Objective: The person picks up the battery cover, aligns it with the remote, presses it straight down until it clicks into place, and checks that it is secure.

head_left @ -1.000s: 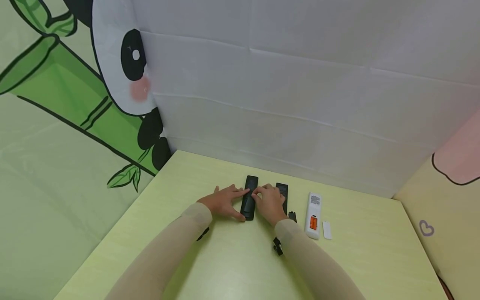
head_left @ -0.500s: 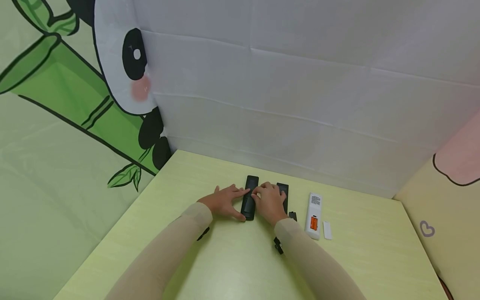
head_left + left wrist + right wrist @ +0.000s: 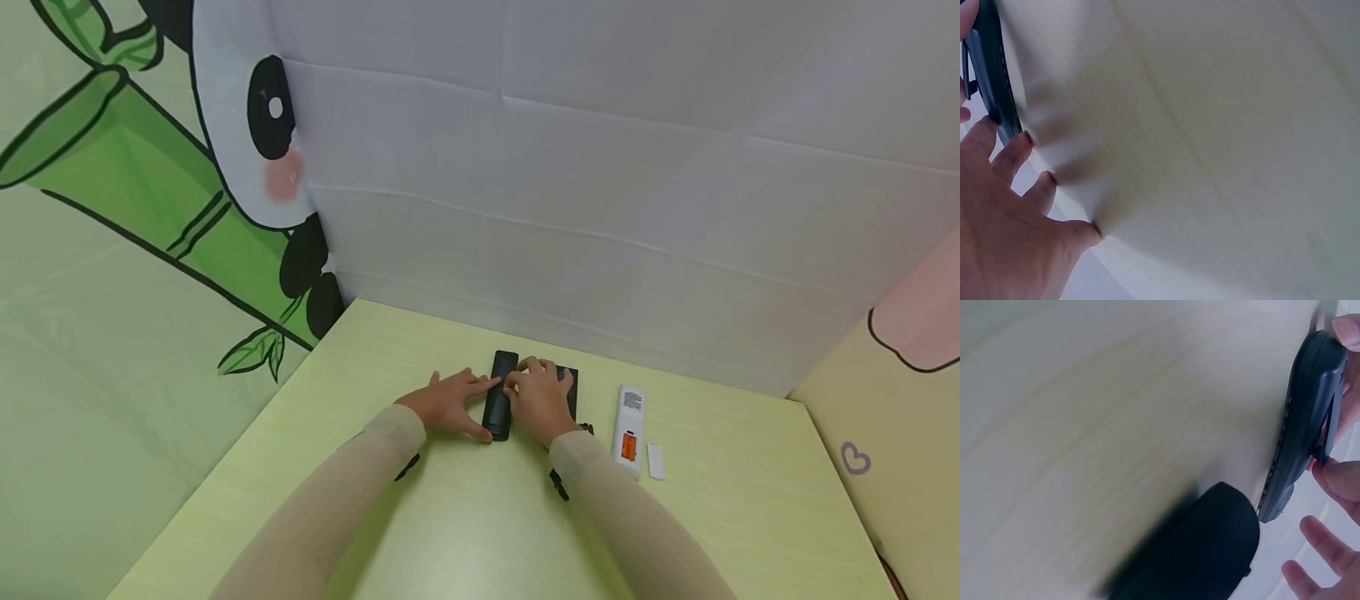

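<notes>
Two hands meet over one black remote control [image 3: 500, 395] in the head view; its long axis runs 12 to 6 o'clock on the pale green table [image 3: 420, 517], near the far edge. The left hand [image 3: 448, 404] lies at 9 o'clock of it, fingers nearly straight, thumb at the near end; the right hand [image 3: 538, 398] lies at 3 o'clock, fingers curled onto the upper part, covering a second black remote [image 3: 572, 385]. A white remote [image 3: 628, 421] with an orange battery lies further toward 3 o'clock; a white cover [image 3: 655, 460] is beside it.

Left wrist view: straight fingertips [image 3: 1019, 142] touch the remote's ribbed edge [image 3: 994, 75]; matte plastic.

Right wrist view: the remote [image 3: 1300, 431] stands tilted on edge, pinched between fingertips [image 3: 1338, 478]; a blurred black shape at 6 o'clock cannot be identified.
</notes>
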Demonstrator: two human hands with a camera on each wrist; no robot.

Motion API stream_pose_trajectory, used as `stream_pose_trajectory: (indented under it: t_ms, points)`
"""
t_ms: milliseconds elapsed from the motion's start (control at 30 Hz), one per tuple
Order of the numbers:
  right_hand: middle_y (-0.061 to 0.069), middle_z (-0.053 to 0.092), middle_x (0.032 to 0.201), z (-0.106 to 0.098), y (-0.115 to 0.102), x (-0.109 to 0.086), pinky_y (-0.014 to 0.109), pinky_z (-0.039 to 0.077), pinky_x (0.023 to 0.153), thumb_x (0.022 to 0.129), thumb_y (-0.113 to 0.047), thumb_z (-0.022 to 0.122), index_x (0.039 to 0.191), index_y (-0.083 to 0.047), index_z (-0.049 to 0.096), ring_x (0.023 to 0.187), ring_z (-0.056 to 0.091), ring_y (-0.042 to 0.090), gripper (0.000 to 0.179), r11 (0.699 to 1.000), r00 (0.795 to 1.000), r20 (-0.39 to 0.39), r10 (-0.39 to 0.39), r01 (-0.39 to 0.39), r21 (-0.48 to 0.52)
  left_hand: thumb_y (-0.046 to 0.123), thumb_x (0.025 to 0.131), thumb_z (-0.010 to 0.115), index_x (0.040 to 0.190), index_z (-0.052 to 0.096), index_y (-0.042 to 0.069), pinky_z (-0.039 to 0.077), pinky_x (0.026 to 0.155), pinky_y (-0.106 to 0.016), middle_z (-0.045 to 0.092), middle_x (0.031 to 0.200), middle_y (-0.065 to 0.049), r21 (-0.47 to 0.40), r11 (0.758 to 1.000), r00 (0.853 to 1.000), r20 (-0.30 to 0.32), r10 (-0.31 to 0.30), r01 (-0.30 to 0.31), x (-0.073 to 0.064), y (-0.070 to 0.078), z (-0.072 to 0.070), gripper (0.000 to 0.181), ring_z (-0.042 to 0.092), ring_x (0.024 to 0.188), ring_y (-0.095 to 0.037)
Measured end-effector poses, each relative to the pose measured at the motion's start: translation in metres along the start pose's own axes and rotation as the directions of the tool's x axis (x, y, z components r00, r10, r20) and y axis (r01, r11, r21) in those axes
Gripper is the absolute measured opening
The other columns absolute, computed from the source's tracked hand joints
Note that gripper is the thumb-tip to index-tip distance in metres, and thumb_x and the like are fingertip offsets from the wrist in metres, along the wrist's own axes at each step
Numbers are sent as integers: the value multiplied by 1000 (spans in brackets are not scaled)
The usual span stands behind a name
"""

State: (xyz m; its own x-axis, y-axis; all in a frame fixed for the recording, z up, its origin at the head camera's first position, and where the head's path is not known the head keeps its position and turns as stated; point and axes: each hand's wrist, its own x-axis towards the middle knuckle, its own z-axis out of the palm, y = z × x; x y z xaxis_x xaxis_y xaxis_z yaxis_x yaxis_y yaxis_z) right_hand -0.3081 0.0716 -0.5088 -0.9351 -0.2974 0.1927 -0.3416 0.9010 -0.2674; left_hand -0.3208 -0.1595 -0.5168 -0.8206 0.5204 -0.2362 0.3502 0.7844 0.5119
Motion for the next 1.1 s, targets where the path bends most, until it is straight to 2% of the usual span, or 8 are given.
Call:
stream_pose_trajectory:
  t_ms: [367, 567, 833, 1100]
  points:
    - [11, 72, 154, 3, 8, 6, 92, 37, 128, 114, -32, 81, 112, -22, 91, 155, 59, 49, 14, 1000, 1000, 1, -26, 26, 8, 70, 93, 91, 188, 33, 37, 11, 142, -91, 47, 186, -11, 0, 1000, 1000, -4, -15, 15, 4, 2, 0, 116, 46, 177, -35]
    - [11, 72, 155, 9, 14, 11, 91, 37, 129, 115, -33, 80, 118, -22, 92, 157, 58, 50, 16, 999, 999, 16, -38, 38, 4, 70, 93, 91, 188, 33, 37, 9, 142, -91, 45, 188, -10, -3, 1000, 1000, -6, -29, 29, 8, 2, 1, 116, 44, 178, -35]
    - [11, 74, 152, 11, 19, 10, 90, 39, 128, 116, -35, 79, 121, -22, 92, 155, 60, 50, 19, 999, 999, -3, -37, 37, -17, 70, 93, 91, 188, 33, 37, 9, 142, -91, 44, 189, -10, -5, 1000, 1000, -11, -26, 26, 11, 5, 2, 116, 44, 178, -35]
    - [9, 76, 150, 6, 20, 7, 89, 40, 129, 115, -38, 80, 121, -23, 92, 155, 60, 48, 21, 999, 999, 8, -36, 36, -9, 72, 94, 90, 188, 32, 37, 8, 142, -91, 43, 190, -10, -6, 1000, 1000, -11, -24, 24, 12, 8, 3, 116, 41, 180, -36]
